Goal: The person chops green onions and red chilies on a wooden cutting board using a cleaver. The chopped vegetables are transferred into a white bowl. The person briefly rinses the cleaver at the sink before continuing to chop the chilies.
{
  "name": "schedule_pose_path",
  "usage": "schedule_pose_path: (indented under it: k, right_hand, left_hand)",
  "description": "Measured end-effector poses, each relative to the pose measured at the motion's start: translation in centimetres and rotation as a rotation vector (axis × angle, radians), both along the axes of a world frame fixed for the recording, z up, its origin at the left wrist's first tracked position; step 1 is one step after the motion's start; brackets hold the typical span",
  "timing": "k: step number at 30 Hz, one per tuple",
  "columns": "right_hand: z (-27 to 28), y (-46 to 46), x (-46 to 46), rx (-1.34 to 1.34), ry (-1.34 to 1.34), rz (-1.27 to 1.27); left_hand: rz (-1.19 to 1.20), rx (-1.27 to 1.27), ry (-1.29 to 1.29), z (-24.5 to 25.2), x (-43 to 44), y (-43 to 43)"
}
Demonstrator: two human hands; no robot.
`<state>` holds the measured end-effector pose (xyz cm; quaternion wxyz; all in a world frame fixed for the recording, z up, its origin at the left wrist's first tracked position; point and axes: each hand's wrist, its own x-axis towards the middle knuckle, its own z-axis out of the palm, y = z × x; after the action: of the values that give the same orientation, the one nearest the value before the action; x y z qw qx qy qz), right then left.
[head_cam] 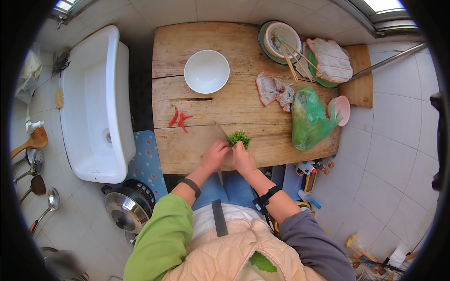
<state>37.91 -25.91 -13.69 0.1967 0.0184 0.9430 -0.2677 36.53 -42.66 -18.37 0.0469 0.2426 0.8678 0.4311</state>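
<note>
My right hand (243, 158) grips the handle end of a kitchen knife, whose blade (222, 131) slants up and left over the wooden table. A small heap of chopped green herbs (240, 139) lies against the blade's right side. My left hand (215, 154), slightly blurred, is at the blade's lower left with its fingers bent; whether they pinch anything is hidden. Red chillies (181, 121) lie to the left on the wooden tabletop (246, 84). Farther back stands a white bowl (206, 71) with nothing in it.
At right, a green plastic bag (309, 121) holds vegetables beside a pink cup (340, 109). A crumpled cloth (274, 91) lies behind it. Stacked bowls (266, 49) with chopsticks (290, 63) stand at the back right. A white sink (92, 87) and a lidded pot (126, 210) are leftward.
</note>
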Motion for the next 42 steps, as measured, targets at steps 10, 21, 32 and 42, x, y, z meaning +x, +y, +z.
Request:
schedule_pose_path:
  k: [10,21,32,42]
  right_hand:
    - [2.1,0.4,0.7,0.097,-0.016,0.121]
    - [2.6,1.1,1.3,0.078,-0.020,0.158]
    - [0.7,0.4,0.5,0.015,-0.064,0.065]
    - [-0.4,-0.5,0.6,0.028,-0.009,0.143]
  left_hand:
    - [0.034,0.004,-0.020,-0.7,0.0,-0.3]
    - [0.016,0.006,-0.002,0.1,0.0,-0.9]
    - [0.029,0.043,-0.006,-0.1,0.4,-1.1]
    - [0.049,0.025,-0.048,-0.6,1.0,-1.3]
